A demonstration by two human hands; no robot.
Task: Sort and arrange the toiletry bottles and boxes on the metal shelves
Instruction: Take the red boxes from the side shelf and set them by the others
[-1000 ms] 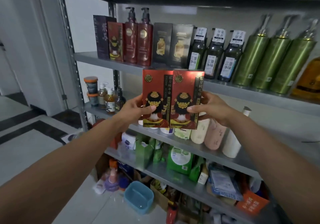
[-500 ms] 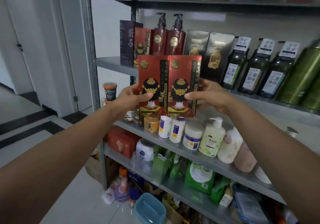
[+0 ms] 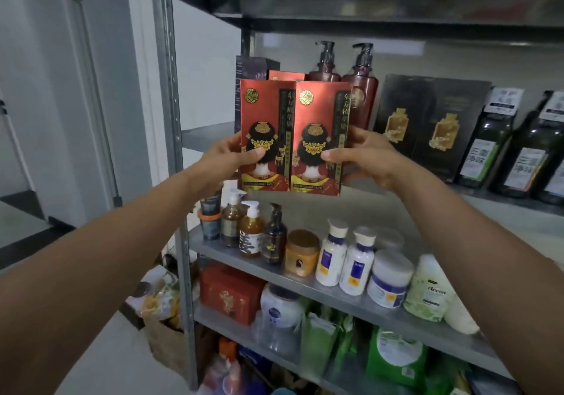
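Two matching red boxes with a gold-crowned figure printed on them are held side by side in front of the upper shelf point(image 3: 207, 133). My left hand point(image 3: 227, 158) grips the left red box point(image 3: 264, 114), thumb across its front. My right hand point(image 3: 363, 156) grips the right red box point(image 3: 320, 111) the same way. Behind them on the shelf stand a dark purple box point(image 3: 253, 68), a third red box point(image 3: 287, 74) mostly hidden, and two maroon pump bottles point(image 3: 363, 83).
Two black boxes point(image 3: 427, 123) and dark green bottles point(image 3: 488, 150) fill the upper shelf to the right. The middle shelf point(image 3: 335, 297) holds small pump bottles point(image 3: 250, 233), an orange jar point(image 3: 302, 252), white bottles point(image 3: 345, 260) and tubs. A metal upright point(image 3: 171, 120) stands at left.
Both hands have carried the two red boxes up and left, from in front of the middle shelf to the upper shelf's left end. My view has moved closer.
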